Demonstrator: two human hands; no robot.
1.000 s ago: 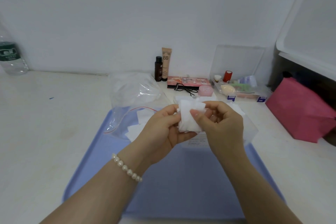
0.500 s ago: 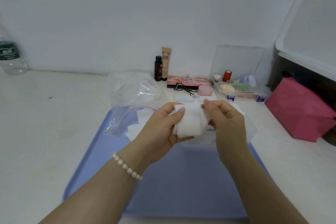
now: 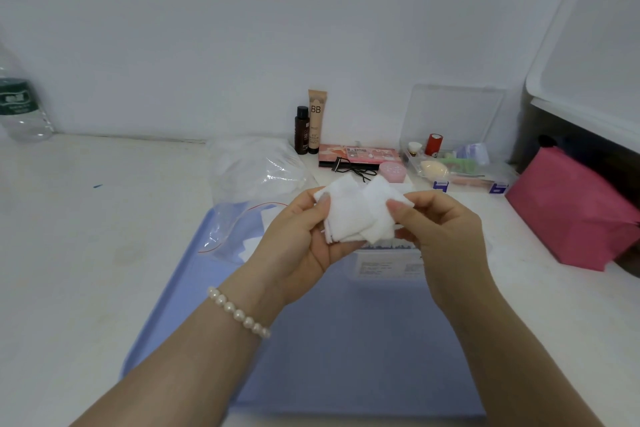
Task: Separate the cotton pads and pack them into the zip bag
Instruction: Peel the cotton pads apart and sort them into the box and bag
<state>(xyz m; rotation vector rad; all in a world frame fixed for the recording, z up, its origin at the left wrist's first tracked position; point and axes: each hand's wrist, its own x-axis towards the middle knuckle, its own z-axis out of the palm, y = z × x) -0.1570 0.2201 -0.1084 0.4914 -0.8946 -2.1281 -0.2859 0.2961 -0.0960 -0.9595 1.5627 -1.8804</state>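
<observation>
We hold the cotton pads in the air above the far half of the blue tray (image 3: 346,357), between our two hands. Our left hand (image 3: 304,246) grips a small stack of pads (image 3: 344,218), thumb pressed on the front face and fingers curled behind, so the stack stands nearly upright in the palm. Our right hand (image 3: 446,239) pinches a single pad (image 3: 381,208) by its right edge between thumb and forefinger; this pad overlaps the right side of the stack and touches it, its top corner fanned away.

Counting, we see one pad in the right hand, while the stack in the left shows a few layered edges at its lower left corner, too fine to number exactly. One zip bag (image 3: 239,229) lies flat across the tray's far left corner, its red seal line visible, with a few white squares inside, partly hidden behind our left hand. A second clear bag (image 3: 256,166), puffed up, sits on the table beyond it.

The pads are white, square and soft-looking, with slightly fuzzy edges and thin profiles.

A pearl bracelet (image 3: 239,314) circles the left wrist. A labelled clear packet (image 3: 388,263) lies on the tray beneath our hands.
</observation>
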